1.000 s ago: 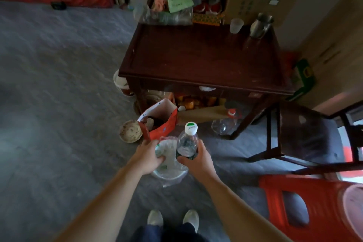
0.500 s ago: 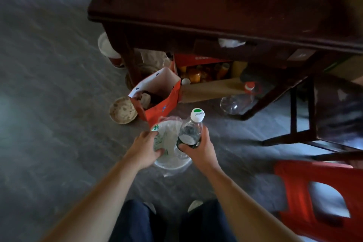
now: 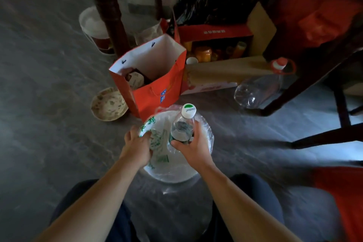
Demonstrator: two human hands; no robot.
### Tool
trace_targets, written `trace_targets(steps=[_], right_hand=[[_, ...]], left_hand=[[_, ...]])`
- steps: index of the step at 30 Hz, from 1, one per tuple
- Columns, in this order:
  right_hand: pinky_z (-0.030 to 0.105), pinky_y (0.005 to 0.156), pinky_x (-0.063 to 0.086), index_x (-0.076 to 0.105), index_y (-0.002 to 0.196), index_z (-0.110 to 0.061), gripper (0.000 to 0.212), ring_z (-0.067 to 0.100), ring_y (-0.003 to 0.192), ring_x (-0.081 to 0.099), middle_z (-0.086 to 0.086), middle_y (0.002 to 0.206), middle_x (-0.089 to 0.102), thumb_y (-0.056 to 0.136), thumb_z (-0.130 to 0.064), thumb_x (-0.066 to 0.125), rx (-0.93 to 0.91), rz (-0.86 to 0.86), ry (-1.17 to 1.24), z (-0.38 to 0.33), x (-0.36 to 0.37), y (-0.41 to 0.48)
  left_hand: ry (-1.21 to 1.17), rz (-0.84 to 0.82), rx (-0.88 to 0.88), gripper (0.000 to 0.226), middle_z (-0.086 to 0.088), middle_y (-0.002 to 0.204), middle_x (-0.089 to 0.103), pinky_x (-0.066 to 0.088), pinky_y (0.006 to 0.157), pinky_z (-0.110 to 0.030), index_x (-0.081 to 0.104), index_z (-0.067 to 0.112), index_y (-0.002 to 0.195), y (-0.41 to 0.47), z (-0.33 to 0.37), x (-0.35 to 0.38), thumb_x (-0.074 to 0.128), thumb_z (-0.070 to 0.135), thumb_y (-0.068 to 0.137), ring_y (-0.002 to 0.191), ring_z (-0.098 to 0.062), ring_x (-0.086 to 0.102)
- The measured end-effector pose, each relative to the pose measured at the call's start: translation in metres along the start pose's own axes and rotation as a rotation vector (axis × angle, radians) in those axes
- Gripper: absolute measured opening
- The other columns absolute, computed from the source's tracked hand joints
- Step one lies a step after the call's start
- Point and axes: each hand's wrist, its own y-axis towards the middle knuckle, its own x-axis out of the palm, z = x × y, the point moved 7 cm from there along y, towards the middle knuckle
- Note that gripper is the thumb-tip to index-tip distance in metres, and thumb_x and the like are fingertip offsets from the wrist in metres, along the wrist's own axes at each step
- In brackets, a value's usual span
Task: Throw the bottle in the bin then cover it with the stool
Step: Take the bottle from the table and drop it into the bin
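The bottle (image 3: pixel 183 126), clear plastic with a white and green cap, sits a little below the middle of the frame, tilted with its cap pointing up the picture. The right hand (image 3: pixel 193 146) is wrapped around its lower body, fingers closed on it, and holds it above the open mouth of the bin (image 3: pixel 176 173). The bin is a pale round container lined with a thin plastic bag (image 3: pixel 206 133). The left hand (image 3: pixel 136 148) pinches the bag's edge at the bin's left rim, fingers closed on the printed green and white plastic.

Just above the bin stands a red paper bag (image 3: pixel 155 92), open at the top. To its left a shallow patterned bowl (image 3: pixel 109 104) lies on the grey floor (image 3: pixel 39 84). To the right of the red bag is an open cardboard box (image 3: pixel 225 61) of jars, and further right a large empty bottle (image 3: pixel 259 88) lies on its side. The red stool (image 3: pixel 345 192) shows at the lower right edge. Dark table legs (image 3: pixel 110 10) fill the top of the frame.
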Motion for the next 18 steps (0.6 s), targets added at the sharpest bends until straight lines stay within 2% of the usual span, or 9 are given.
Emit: trace_targets(steps=[3, 5, 7, 11, 14, 16, 18], right_hand=[[0.013, 0.077, 0.049, 0.047, 0.123, -0.032, 0.067, -0.009, 0.096, 0.060, -0.022, 0.102, 0.063, 0.068, -0.019, 0.083, -0.019, 0.002, -0.003, 0.025, 0.013, 0.010], [0.007, 0.068, 0.045, 0.045, 0.120, -0.037, 0.066, -0.017, 0.091, 0.057, -0.023, 0.101, 0.063, 0.070, -0.017, 0.082, -0.020, -0.018, -0.007, 0.037, 0.021, 0.014], [0.003, 0.066, 0.044, 0.043, 0.114, -0.040, 0.062, -0.019, 0.089, 0.056, -0.022, 0.101, 0.062, 0.071, -0.016, 0.082, -0.019, -0.034, -0.018, 0.047, 0.029, 0.015], [0.008, 0.072, 0.041, 0.042, 0.113, -0.040, 0.064, -0.007, 0.095, 0.057, -0.023, 0.104, 0.060, 0.069, -0.019, 0.083, -0.028, -0.025, -0.047, 0.056, 0.039, 0.015], [0.009, 0.077, 0.041, 0.038, 0.129, -0.039, 0.075, -0.002, 0.103, 0.055, -0.026, 0.106, 0.056, 0.072, -0.019, 0.083, -0.020, -0.037, -0.047, 0.061, 0.044, 0.013], [0.020, 0.090, 0.046, 0.031, 0.139, -0.038, 0.086, 0.003, 0.113, 0.053, -0.022, 0.119, 0.055, 0.073, -0.018, 0.082, -0.031, -0.043, -0.048, 0.062, 0.046, 0.013], [0.028, 0.098, 0.046, 0.027, 0.142, -0.040, 0.091, 0.006, 0.119, 0.053, -0.016, 0.129, 0.055, 0.073, -0.017, 0.082, -0.042, -0.054, -0.054, 0.062, 0.049, 0.014]], left_hand=[[-0.032, -0.002, -0.031, 0.068, -0.017, 0.153, 0.015, 0.032, 0.114, -0.047, 0.029, 0.025, 0.147, 0.016, -0.013, 0.019, 0.059, 0.018, 0.086, 0.142, -0.040, 0.018], [-0.074, -0.008, -0.046, 0.068, -0.017, 0.150, 0.021, 0.038, 0.110, -0.047, 0.027, 0.026, 0.148, 0.021, -0.019, 0.028, 0.053, 0.009, 0.088, 0.136, -0.042, 0.033], [-0.100, 0.004, -0.018, 0.069, -0.018, 0.144, 0.031, 0.044, 0.104, -0.046, 0.026, 0.025, 0.148, 0.023, -0.023, 0.035, 0.050, 0.004, 0.087, 0.125, -0.040, 0.048], [-0.141, 0.056, 0.009, 0.072, -0.018, 0.134, 0.043, 0.049, 0.092, -0.043, 0.019, 0.028, 0.150, 0.023, -0.027, 0.038, 0.048, 0.005, 0.089, 0.111, -0.036, 0.058], [-0.183, 0.091, -0.010, 0.080, -0.019, 0.134, 0.044, 0.049, 0.089, -0.043, 0.008, 0.029, 0.151, 0.019, -0.027, 0.037, 0.049, 0.003, 0.088, 0.110, -0.035, 0.059], [-0.223, 0.107, -0.029, 0.086, -0.020, 0.137, 0.045, 0.048, 0.090, -0.042, 0.000, 0.025, 0.152, 0.019, -0.028, 0.036, 0.051, 0.001, 0.087, 0.114, -0.035, 0.058], [-0.234, 0.105, -0.057, 0.085, -0.019, 0.142, 0.042, 0.047, 0.095, -0.042, 0.000, 0.017, 0.153, 0.021, -0.029, 0.035, 0.051, -0.001, 0.087, 0.121, -0.034, 0.054]])
